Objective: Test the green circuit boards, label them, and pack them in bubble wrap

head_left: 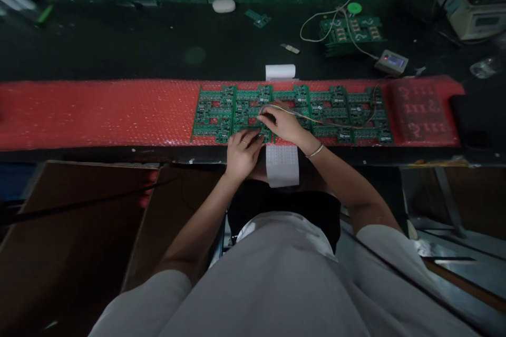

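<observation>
Several green circuit board panels (214,110) lie side by side on a strip of red bubble wrap (98,113). My right hand (282,122) is closed over the second panel from the left, its fingers pinching the end of a bundle of thin coloured wires (316,120). What tips the wires is hidden by my fingers. From there the wires run right across the boards towards a small box with a lit display (391,62). My left hand (242,151), with a ring on one finger, rests its slightly bent fingers on the same panel's near edge and grips nothing visible.
Behind the wrap lie a stack of boards (351,31), a white cable (306,29), a white oval object (223,6) and a small loose board (258,18). A paper label strip (282,166) hangs over the table's front edge. Wrapped boards (422,110) sit at right.
</observation>
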Motion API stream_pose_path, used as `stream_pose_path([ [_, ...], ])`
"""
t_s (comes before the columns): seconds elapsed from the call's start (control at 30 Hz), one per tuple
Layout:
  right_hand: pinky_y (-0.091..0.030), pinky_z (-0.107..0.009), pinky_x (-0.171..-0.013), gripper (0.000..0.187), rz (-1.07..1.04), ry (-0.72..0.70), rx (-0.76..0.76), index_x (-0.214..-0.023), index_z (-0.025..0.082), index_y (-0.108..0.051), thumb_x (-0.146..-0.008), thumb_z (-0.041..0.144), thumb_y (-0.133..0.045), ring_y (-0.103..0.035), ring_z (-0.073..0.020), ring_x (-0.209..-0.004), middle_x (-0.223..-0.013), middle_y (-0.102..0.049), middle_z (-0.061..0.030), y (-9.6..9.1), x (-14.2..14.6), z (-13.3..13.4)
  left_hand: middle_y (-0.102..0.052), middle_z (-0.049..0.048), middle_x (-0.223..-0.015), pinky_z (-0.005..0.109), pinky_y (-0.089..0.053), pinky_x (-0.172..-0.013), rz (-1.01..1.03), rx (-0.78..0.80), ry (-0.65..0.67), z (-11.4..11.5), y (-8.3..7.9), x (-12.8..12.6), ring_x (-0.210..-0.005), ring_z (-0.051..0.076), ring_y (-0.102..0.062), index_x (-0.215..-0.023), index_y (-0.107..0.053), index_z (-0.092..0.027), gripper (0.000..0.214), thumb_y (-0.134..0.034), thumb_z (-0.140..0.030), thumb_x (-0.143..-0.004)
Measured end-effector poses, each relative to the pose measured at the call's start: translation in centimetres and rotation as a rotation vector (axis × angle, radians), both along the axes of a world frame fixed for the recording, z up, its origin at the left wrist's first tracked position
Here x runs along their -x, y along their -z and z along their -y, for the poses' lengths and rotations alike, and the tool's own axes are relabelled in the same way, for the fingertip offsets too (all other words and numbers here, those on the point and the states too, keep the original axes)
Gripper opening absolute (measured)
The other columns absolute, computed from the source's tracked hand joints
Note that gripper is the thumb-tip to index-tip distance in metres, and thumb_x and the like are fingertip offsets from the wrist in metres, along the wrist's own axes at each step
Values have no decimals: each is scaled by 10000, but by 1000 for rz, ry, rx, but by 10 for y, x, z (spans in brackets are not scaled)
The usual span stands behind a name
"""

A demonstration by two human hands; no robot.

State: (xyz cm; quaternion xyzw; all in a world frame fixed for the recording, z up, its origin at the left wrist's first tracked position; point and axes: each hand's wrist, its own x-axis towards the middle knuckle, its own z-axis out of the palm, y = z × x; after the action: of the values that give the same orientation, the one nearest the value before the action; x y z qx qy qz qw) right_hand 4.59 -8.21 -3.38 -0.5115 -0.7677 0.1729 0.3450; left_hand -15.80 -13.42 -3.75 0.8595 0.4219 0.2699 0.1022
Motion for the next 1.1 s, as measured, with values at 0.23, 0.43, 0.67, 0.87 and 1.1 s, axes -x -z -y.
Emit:
stream_pose_path([
  [0.23, -445, -473, -1052, 262, 67, -21, -22, -979, 261, -685, -1060, 462, -537, -589, -286, -1111, -1084, -730, -73, -1, 1, 1, -739, 56, -1313, 533, -449, -1015, 22, -24, -18, -1, 6, -2, -1240, 310, -630, -1123, -783, -301, 240, -559, -342, -1046],
  [0.43, -454, -486, -1082, 281, 98, -7, -44, -1024, 254, -704, -1059, 476, -535, -586, -291, -1169, -1120, -726, -78, 0, 2, 1, -735, 82, -1306, 519, -448, -1031, 89, -56, -25, 1, 15, -4, -1237, 302, -622, -1147, -775, -277, 234, -575, -344, -1046],
  [0.67, -464, -488, -1076, 221, 146, 7, -41, -991, 248, -706, -1042, 430, -592, -604, -290, -1160, -1101, -730, -68, -1, 3, 0, -728, 93, -1303, 496, -458, -1038, 138, -156, -12, 3, 21, -4, -1238, 292, -619, -1182, -755, -256, 216, -614, -316, -1030],
  [0.87, -476, -463, -1016, 220, 131, 34, -51, -959, 249, -690, -1037, 437, -607, -613, -276, -1076, -1047, -731, -57, 1, 3, -3, -730, 95, -1093, 426, -499, -937, 191, -175, 72, 33, 22, -9, -1055, 247, -647, -1046, -743, -219, 155, -624, -314, -1020],
  [1.1, -473, -471, -1009, 201, 112, 37, -58, -948, 260, -687, -1026, 436, -630, -602, -287, -1110, -1051, -731, -58, 3, 2, -4, -701, 101, -1070, 400, -506, -858, 178, -14, 155, 47, 35, -11, -1025, 247, -624, -1041, -723, -207, 122, -649, -296, -1003],
])
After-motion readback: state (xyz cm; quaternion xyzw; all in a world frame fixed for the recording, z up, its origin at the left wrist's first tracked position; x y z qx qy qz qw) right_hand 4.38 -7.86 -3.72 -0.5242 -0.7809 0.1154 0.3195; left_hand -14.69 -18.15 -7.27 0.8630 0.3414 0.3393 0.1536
